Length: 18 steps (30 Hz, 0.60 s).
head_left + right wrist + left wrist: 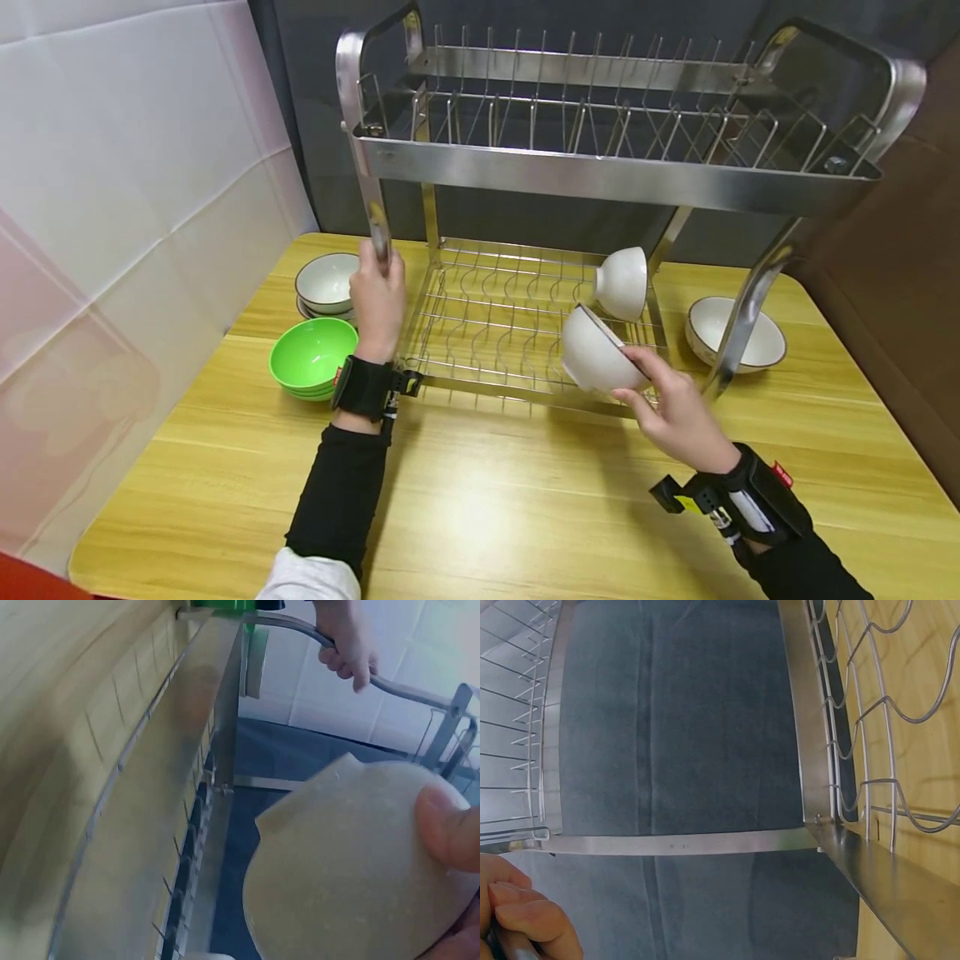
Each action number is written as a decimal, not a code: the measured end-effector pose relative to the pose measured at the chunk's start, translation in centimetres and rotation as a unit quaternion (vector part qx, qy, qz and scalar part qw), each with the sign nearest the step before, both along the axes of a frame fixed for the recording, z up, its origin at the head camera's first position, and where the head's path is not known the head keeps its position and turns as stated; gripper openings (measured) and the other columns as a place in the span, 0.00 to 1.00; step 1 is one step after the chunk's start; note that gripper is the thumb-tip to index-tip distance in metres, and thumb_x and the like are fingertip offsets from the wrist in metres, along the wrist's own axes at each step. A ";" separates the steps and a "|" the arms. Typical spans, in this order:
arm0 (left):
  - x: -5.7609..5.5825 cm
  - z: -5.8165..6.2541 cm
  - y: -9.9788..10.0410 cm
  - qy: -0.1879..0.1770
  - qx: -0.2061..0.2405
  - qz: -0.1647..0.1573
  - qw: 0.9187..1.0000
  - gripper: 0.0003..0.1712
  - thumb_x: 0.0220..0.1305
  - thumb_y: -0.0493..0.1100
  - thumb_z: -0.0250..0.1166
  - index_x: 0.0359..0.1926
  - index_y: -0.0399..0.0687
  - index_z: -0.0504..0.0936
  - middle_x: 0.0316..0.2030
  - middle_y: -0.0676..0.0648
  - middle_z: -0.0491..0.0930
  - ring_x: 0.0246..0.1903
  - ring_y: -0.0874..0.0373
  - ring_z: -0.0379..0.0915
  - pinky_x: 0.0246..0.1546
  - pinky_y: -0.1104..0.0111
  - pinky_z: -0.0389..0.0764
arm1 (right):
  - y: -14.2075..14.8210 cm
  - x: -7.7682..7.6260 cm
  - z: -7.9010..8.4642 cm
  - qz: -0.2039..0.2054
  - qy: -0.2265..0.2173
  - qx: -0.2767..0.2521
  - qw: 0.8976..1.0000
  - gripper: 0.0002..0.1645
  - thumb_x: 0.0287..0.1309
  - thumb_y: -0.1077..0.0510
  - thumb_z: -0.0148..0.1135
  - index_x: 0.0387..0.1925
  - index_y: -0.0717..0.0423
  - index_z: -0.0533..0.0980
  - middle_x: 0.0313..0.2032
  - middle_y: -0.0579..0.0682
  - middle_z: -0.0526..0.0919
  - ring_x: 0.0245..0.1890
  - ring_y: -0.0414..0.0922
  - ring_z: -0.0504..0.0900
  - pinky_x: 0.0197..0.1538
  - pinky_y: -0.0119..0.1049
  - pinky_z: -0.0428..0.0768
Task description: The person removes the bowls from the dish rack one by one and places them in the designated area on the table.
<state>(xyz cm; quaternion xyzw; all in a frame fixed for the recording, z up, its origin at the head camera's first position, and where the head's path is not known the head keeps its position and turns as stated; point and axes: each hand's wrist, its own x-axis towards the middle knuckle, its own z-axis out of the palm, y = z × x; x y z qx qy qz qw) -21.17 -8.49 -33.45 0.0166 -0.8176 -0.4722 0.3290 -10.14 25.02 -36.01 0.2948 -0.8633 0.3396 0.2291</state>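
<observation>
My left hand (377,298) grips the left upright of a two-tier metal dish rack (525,167); its curled fingers (540,922) show at the lower left of the left wrist view. With my right hand (678,408) I pinch a white bowl (596,354) by its rim, thumb and fingers on either side. The bowl is tilted above the front right of the lower tier, its foot toward the left. In the right wrist view the bowl (360,862) fills the lower right. Behind it, another white bowl (624,283) stands on its side in the lower tier.
Left of the rack are stacked white bowls (327,282) and, nearer, stacked green bowls (313,354). A patterned white bowl (735,333) sits on the wooden table (465,508) beyond the right upright. The upper tier's wire prongs rise overhead. A white curtain hangs along the left.
</observation>
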 end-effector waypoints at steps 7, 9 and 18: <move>0.0 -0.1 0.0 -0.004 -0.002 0.003 1.000 0.10 0.79 0.35 0.53 0.47 0.28 0.72 0.33 0.25 0.84 0.26 0.36 0.76 0.29 0.67 0.65 | 1.7 1.4 0.5 0.041 0.061 0.017 0.997 0.35 0.75 0.40 0.48 0.53 0.70 0.79 0.43 0.65 0.89 0.51 0.28 0.84 0.50 0.12 0.75; -0.1 -0.1 -0.1 -0.002 -0.002 0.005 1.000 0.09 0.79 0.35 0.53 0.46 0.29 0.72 0.31 0.26 0.83 0.25 0.39 0.74 0.28 0.66 0.64 | 2.3 1.9 0.8 0.043 0.070 0.018 0.996 0.37 0.76 0.39 0.47 0.52 0.71 0.79 0.42 0.64 0.88 0.54 0.20 0.79 0.49 0.12 0.75; -0.2 -0.1 -0.1 0.001 -0.001 0.002 1.000 0.09 0.79 0.35 0.53 0.46 0.29 0.72 0.30 0.27 0.82 0.23 0.43 0.71 0.27 0.67 0.63 | 6.0 4.5 2.8 0.002 0.116 0.031 0.993 0.40 0.80 0.37 0.49 0.44 0.75 0.80 0.61 0.16 0.72 0.55 0.11 0.73 0.52 0.10 0.74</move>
